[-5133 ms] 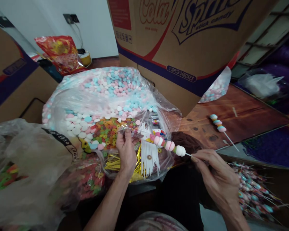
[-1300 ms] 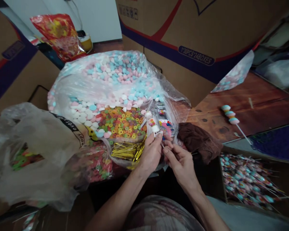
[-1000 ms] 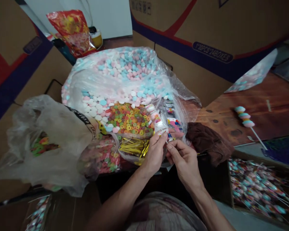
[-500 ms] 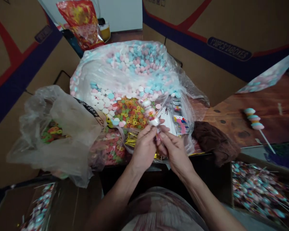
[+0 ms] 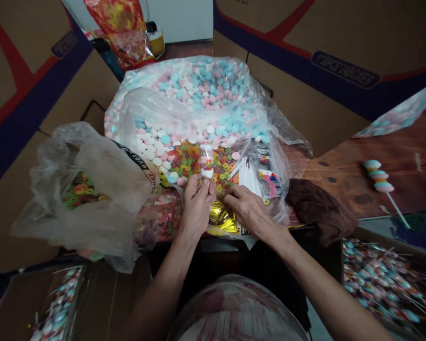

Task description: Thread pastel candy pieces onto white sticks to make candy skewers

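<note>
My left hand (image 5: 198, 206) pinches a marshmallow skewer in a clear printed wrapper (image 5: 206, 160) by its lower end, holding it upright. To its right, my right hand (image 5: 246, 206) has its fingers closed at a pile of gold twist ties (image 5: 223, 219); its fingertips are partly hidden, and anything between them is too small to make out. Beyond both hands lie ring-shaped gummy candies (image 5: 186, 163) in several colours. White sticks (image 5: 247, 175) and printed wrappers (image 5: 270, 177) lie just right of them.
A big clear bag of pastel marshmallows (image 5: 213, 85) fills the back. Cardboard boxes (image 5: 287, 90) flank it. At left stands a plastic bag of gummy rings (image 5: 78, 189). A brown cloth (image 5: 319, 210) and an unwrapped marshmallow skewer (image 5: 380, 175) lie right, above a box of wrapped skewers (image 5: 383, 279).
My hands have separated. The left has shifted left with the wrapped marshmallow skewer, now more upright; the right has let go of its lower end and come down to the gold twist ties.
</note>
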Demonstrator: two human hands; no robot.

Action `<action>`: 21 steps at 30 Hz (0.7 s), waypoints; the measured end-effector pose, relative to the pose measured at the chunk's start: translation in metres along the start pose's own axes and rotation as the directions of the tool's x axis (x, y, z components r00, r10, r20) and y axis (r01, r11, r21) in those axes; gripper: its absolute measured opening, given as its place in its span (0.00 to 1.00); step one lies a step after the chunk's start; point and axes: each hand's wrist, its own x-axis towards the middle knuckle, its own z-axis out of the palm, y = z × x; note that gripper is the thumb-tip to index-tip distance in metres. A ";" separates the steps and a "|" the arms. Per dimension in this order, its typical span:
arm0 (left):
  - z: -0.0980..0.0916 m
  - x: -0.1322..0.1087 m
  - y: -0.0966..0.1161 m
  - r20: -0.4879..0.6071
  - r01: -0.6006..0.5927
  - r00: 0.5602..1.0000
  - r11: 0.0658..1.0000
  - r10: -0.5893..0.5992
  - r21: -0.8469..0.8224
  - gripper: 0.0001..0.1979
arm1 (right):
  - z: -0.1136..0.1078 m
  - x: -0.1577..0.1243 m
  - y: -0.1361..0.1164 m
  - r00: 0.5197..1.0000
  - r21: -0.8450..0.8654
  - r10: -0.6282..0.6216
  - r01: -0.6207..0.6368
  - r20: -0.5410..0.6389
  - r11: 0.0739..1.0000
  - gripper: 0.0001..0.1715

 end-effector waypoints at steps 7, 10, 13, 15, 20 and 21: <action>0.002 0.006 0.007 0.036 -0.009 0.999 1.000 0.009 -0.013 0.10 | -0.004 -0.002 0.014 0.993 0.218 0.000 0.026 -0.117 0.976 0.14; 0.000 0.010 0.004 0.018 0.005 1.000 1.000 -0.005 -0.020 0.09 | -0.005 -0.003 0.017 0.974 0.355 0.122 -0.047 -0.192 0.934 0.11; -0.001 0.012 -0.005 -0.024 0.000 1.000 1.000 0.000 0.021 0.09 | -0.005 -0.002 0.016 0.928 0.497 0.283 -0.131 -0.243 0.858 0.09; 0.001 0.012 -0.011 -0.071 -0.016 0.997 0.996 0.022 0.083 0.09 | -0.004 -0.001 0.012 0.879 0.605 0.398 -0.171 -0.262 0.777 0.09; 0.012 0.004 -0.023 -0.020 -0.050 0.998 0.983 0.054 0.175 0.08 | -0.003 0.006 0.001 0.816 0.777 0.539 -0.197 -0.209 0.598 0.10; 0.015 0.002 -0.025 -0.006 -0.024 1.000 0.986 0.025 0.165 0.08 | -0.002 0.007 0.000 0.810 0.792 0.553 -0.201 -0.196 0.576 0.10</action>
